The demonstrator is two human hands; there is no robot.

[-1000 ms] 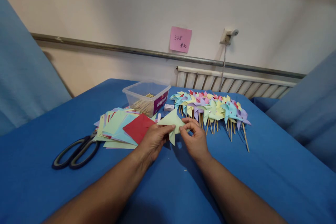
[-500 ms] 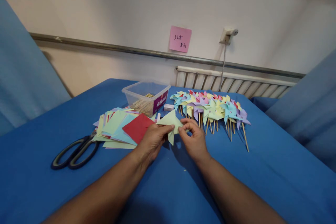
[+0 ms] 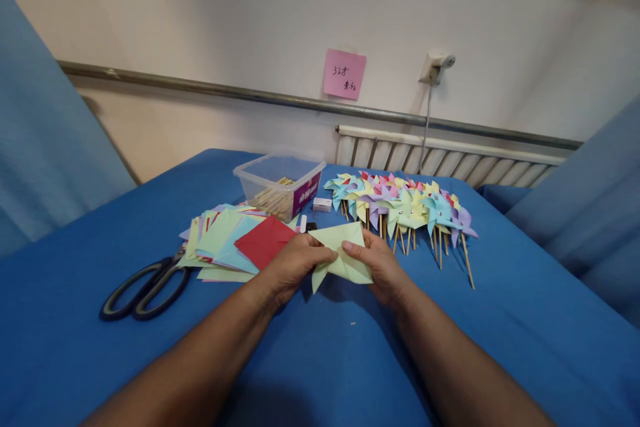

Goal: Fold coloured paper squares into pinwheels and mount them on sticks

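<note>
Between my two hands is a pale green sheet of paper (image 3: 345, 263) with slits and folds, held just above the blue cloth. My left hand (image 3: 299, 260) is closed on its left side, the thumb pressing near the middle. On the right side my right hand (image 3: 381, 263) grips it, thumb on top and fingers behind. One pointed corner hangs down at the lower left. Just left of my left hand lies a red paper square (image 3: 265, 240) on a fanned pile of coloured paper (image 3: 220, 240). Scissors (image 3: 145, 287) with dark handles rest beside that pile, their blades mostly hidden.
Behind the pile stands a clear plastic box (image 3: 270, 180) of wooden sticks. A small white box (image 3: 322, 204) sits next to it. Finished paper pinwheels (image 3: 405, 210) on sticks lie grouped at the right. The blue cloth (image 3: 500, 320) covers the table; a radiator (image 3: 450, 157) is behind.
The green paper has been turned and spread flatter, showing more of its face. My right hand has shifted from a fingertip pinch to gripping its right side.
</note>
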